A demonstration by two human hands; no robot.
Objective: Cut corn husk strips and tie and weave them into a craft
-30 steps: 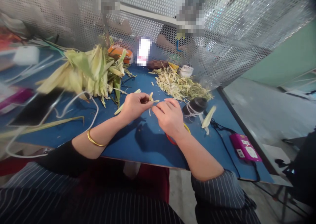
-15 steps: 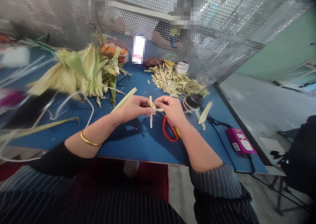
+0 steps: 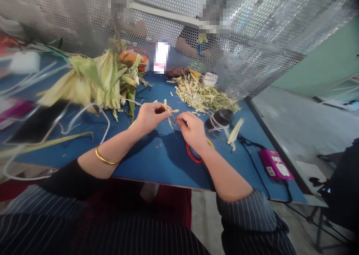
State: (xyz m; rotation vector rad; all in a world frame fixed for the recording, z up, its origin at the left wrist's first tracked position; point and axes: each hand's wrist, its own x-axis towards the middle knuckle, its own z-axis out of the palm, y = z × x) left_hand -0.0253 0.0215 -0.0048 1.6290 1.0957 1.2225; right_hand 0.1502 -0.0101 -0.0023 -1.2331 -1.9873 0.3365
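Observation:
My left hand [image 3: 148, 117], with a gold bangle on the wrist, pinches small pale strips of corn husk [image 3: 165, 104] that cross each other over the table. My right hand [image 3: 193, 129] is closed just to the right, thumb against forefinger. A fine thread [image 3: 173, 117] seems to run from the husk strips to its fingertips, though it is hard to make out. Under my right wrist lie scissors with red and yellow handles [image 3: 193, 157], partly covered. To the right of that hand is a black spool [image 3: 221, 118] wound with white thread.
Corn husks [image 3: 98, 82] are heaped at the back left, and husk scraps [image 3: 202, 92] at the back centre. A purple power socket [image 3: 276, 164] with a black cable sits at the right. Behind the blue table [image 3: 162, 165] stands a perforated metal screen [image 3: 165, 11].
My right hand has drawn away from the husk strips, leaving a gap between the hands. My left hand has tilted the strips and raised them slightly.

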